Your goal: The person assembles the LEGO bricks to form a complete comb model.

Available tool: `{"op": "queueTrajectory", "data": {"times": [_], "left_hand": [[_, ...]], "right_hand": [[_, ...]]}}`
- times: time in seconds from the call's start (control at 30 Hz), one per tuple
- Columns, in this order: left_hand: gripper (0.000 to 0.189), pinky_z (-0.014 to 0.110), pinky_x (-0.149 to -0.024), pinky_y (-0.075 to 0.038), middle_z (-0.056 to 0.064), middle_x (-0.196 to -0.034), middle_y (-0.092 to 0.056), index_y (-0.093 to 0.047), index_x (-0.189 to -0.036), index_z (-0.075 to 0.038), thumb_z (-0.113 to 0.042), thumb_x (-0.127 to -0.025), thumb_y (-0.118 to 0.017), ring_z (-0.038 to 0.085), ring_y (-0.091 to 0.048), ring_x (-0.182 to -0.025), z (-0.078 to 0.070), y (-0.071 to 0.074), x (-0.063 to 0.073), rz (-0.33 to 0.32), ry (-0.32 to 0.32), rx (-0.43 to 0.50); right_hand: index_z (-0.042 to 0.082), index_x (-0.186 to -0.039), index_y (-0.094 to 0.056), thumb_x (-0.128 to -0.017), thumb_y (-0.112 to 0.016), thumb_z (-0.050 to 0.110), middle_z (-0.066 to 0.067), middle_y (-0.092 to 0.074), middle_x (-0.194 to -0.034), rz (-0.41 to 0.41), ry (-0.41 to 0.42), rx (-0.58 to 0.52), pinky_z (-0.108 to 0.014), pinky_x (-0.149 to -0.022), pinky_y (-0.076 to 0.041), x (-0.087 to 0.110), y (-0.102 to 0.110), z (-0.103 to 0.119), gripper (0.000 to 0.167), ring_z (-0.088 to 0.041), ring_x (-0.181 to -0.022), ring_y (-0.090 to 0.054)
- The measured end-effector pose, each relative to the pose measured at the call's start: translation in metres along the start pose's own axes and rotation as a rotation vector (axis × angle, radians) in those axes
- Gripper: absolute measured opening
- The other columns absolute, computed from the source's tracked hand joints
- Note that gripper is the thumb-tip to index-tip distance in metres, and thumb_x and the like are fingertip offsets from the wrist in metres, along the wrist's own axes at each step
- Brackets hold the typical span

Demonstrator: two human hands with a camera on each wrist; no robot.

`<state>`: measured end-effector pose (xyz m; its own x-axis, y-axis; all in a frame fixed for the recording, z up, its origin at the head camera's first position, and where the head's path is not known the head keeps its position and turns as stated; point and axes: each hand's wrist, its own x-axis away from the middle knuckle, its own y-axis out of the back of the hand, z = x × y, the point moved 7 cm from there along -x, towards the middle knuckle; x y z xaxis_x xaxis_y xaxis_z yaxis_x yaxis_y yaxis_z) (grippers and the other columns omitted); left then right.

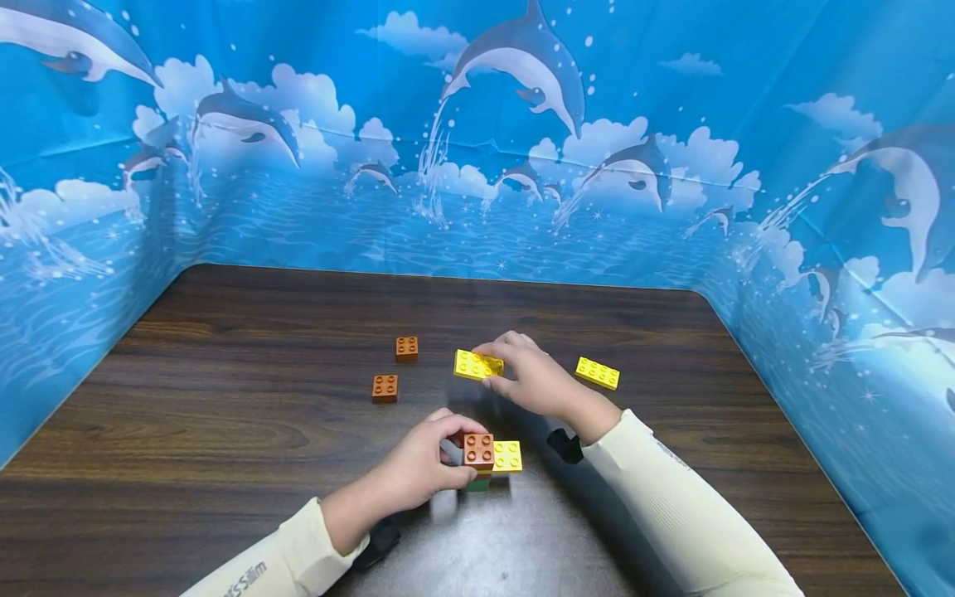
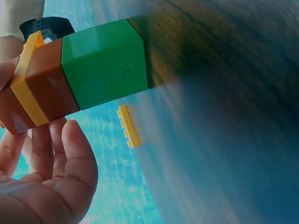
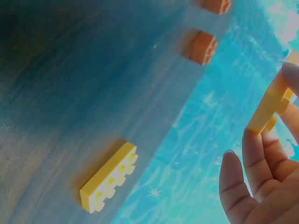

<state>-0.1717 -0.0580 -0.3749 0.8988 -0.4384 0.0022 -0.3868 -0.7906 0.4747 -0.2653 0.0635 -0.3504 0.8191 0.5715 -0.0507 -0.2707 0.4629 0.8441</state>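
On the near part of the table stands a small brick stack, with an orange-brown brick [image 1: 478, 448] on top. My left hand [image 1: 413, 466] grips the stack from its left side, thumb and fingers around the upper bricks. A thin yellow plate [image 1: 509, 457] juts out to the right under that top brick. Beneath it in the left wrist view come another brown brick [image 2: 52, 77] and a green block [image 2: 106, 65] at the bottom. Farther back, my right hand [image 1: 535, 379] pinches a second yellow plate [image 1: 470, 365] at its right end, studs up, above the table.
Two loose orange-brown bricks, a farther one [image 1: 406, 347] and a nearer one [image 1: 385, 388], lie left of my right hand. Another yellow plate [image 1: 598, 373] lies to its right. A blue dolphin-print curtain [image 1: 448, 232] borders the dark wooden table [image 1: 224, 398] at back and sides.
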Motion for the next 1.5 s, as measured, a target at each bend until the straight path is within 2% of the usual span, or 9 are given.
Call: {"op": "queueTrajectory", "data": {"times": [0.13,0.27,0.5,0.7,0.97,1.17,1.5], "left_hand": [[0.038,0.027,-0.072,-0.048,0.003,-0.098,-0.053,-0.064,-0.115,-0.008,-0.003,-0.078,-0.074,0.021,-0.052,-0.091,0.0,0.0,0.0,0.0,-0.004,0.008],[0.038,0.027,-0.073,-0.048,0.002,-0.098,-0.053,-0.064,-0.115,-0.008,-0.003,-0.078,-0.074,0.02,-0.052,-0.092,0.001,0.0,0.0,-0.001,-0.005,0.006],[0.039,0.027,-0.072,-0.048,0.003,-0.098,-0.053,-0.064,-0.115,-0.006,-0.003,-0.077,-0.073,0.019,-0.052,-0.091,0.001,0.0,0.001,-0.003,-0.012,0.005],[0.039,0.026,-0.071,-0.048,0.004,-0.098,-0.052,-0.064,-0.116,-0.006,-0.003,-0.078,-0.073,0.019,-0.052,-0.089,0.002,-0.001,0.0,0.005,0.004,0.026],[0.037,0.022,-0.07,-0.049,0.007,-0.101,-0.052,-0.064,-0.114,-0.003,-0.002,-0.079,-0.073,0.021,-0.052,-0.093,0.001,-0.001,0.0,0.008,-0.004,0.041],[0.034,0.026,-0.073,-0.048,0.005,-0.101,-0.053,-0.064,-0.11,-0.001,-0.004,-0.078,-0.074,0.019,-0.053,-0.095,0.002,0.0,-0.001,-0.001,0.02,0.017],[0.036,0.025,-0.074,-0.048,0.004,-0.101,-0.054,-0.063,-0.11,0.001,-0.003,-0.076,-0.074,0.019,-0.054,-0.094,0.0,0.0,-0.001,-0.025,0.016,0.0]], "right_hand": [[0.018,-0.132,-0.059,-0.089,-0.071,0.018,0.0,-0.055,-0.117,-0.001,0.025,0.016,-0.037,-0.089,-0.048,0.01,0.003,0.007,0.046,-0.018,-0.106,-0.048],[0.017,-0.132,-0.059,-0.088,-0.071,0.016,0.0,-0.055,-0.117,-0.008,0.045,0.006,-0.037,-0.088,-0.047,0.02,0.007,0.012,0.046,-0.02,-0.106,-0.049],[0.017,-0.132,-0.058,-0.087,-0.072,0.018,-0.002,-0.054,-0.126,0.004,0.051,-0.024,-0.039,-0.092,-0.049,0.037,0.008,0.018,0.047,-0.021,-0.117,-0.049],[0.017,-0.132,-0.058,-0.086,-0.074,0.018,0.0,-0.055,-0.12,0.004,0.094,-0.015,-0.038,-0.088,-0.05,0.05,0.01,0.025,0.049,-0.018,-0.111,-0.049],[0.015,-0.131,-0.059,-0.085,-0.074,0.017,0.002,-0.054,-0.115,-0.003,0.138,0.014,-0.03,-0.078,-0.048,0.064,0.015,0.031,0.048,-0.016,-0.104,-0.047],[0.017,-0.131,-0.059,-0.085,-0.074,0.018,0.003,-0.054,-0.115,0.007,0.15,0.025,-0.029,-0.077,-0.048,0.072,0.015,0.031,0.048,-0.015,-0.104,-0.046],[0.015,-0.129,-0.061,-0.086,-0.073,0.019,0.005,-0.054,-0.11,0.027,0.185,0.069,-0.03,-0.081,-0.049,0.081,0.012,0.034,0.044,-0.012,-0.1,-0.047]]}}
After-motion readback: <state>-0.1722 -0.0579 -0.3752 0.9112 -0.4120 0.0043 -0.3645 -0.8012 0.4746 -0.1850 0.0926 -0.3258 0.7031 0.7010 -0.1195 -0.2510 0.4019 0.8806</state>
